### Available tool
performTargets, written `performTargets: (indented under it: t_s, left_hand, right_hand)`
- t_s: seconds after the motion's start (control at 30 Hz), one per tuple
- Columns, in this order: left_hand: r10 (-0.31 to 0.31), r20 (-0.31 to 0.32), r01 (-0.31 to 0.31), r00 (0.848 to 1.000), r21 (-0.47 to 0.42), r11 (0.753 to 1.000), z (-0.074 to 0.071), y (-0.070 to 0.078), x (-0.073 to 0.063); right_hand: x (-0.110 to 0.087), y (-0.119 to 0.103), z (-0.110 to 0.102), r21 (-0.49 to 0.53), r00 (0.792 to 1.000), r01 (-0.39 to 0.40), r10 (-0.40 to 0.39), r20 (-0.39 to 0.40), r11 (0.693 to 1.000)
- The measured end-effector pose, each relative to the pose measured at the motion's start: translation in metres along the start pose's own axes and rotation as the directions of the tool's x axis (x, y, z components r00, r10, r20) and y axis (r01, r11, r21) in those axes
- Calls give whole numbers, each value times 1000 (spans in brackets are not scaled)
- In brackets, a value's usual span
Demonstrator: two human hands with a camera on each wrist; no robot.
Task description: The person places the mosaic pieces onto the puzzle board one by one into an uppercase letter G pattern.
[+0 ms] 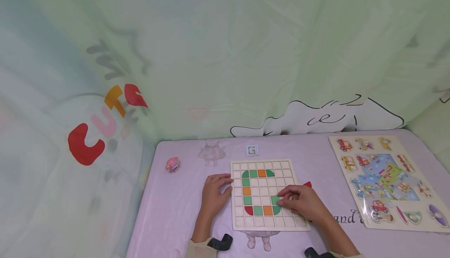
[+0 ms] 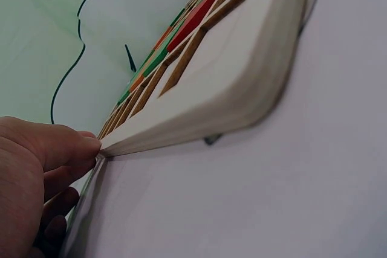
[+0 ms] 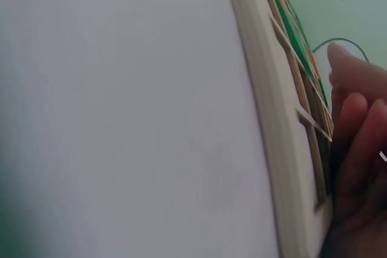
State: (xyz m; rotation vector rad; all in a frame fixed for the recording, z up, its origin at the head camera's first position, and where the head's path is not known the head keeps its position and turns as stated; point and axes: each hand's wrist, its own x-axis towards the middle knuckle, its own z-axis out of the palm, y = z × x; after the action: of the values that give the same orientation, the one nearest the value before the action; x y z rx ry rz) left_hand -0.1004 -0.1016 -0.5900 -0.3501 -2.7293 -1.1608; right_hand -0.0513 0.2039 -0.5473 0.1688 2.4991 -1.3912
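A pale wooden grid board (image 1: 260, 226) lies on the table, with green, orange and red tiles set in a C-like outline. My left hand (image 1: 212, 193) rests at the board's left edge, thumb and fingertips touching it. In the left wrist view the thumb (image 2: 72, 149) meets the board's side near a corner. Over the board's right part, my right hand (image 1: 304, 203) pinches a green tile (image 1: 275, 200) at the outline's lower right end. The right wrist view shows bent fingers (image 3: 357, 113) beside the board's edge, the tile hidden there. A red piece (image 1: 308, 184) shows partly behind that hand.
A small card (image 1: 252, 150) with a matching coloured pattern lies beyond the board. At the back left sits a small pink figure (image 1: 172, 164). A vehicle picture puzzle (image 1: 383, 180) takes up the right side. A printed curtain (image 1: 225, 63) hangs behind the table.
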Motion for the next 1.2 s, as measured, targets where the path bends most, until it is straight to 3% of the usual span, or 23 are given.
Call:
performTargets:
  t_s: [0.17, 0.23, 0.43, 0.6, 0.73, 0.93, 1.2]
  left_hand:
    - [4, 4, -4, 1000, -12, 1000, -1, 0, 1]
    - [7, 2, -7, 1000, -16, 1000, -1, 0, 1]
    - [20, -5, -20, 1000, -10, 1000, -1, -1, 0]
    - [10, 1, -10, 1000, -1, 1000, -1, 0, 1]
    - [3, 7, -3, 1000, 4, 1000, -1, 1, 1]
    - [-3, 15, 3, 1000, -3, 1000, -1, 2, 1]
    - [-1, 13, 1, 1000, 0, 1000, 0, 0, 1]
  right_hand:
    - [-5, 3, -17, 116, 1000, -28, 28, 7, 993]
    - [-7, 5, -26, 112, 999, -34, 37, -22, 993]
    - [-9, 20, -51, -56, 985, -36, 26, -170, 998]
    - [-7, 35, -63, -203, 966, -95, 41, -254, 975]
    - [-4, 44, -65, -216, 965, -113, 54, -258, 970]
    - [2, 54, -63, -231, 967, -78, 17, -255, 970]
    - [2, 53, -62, -233, 971, -57, -1, -240, 971]
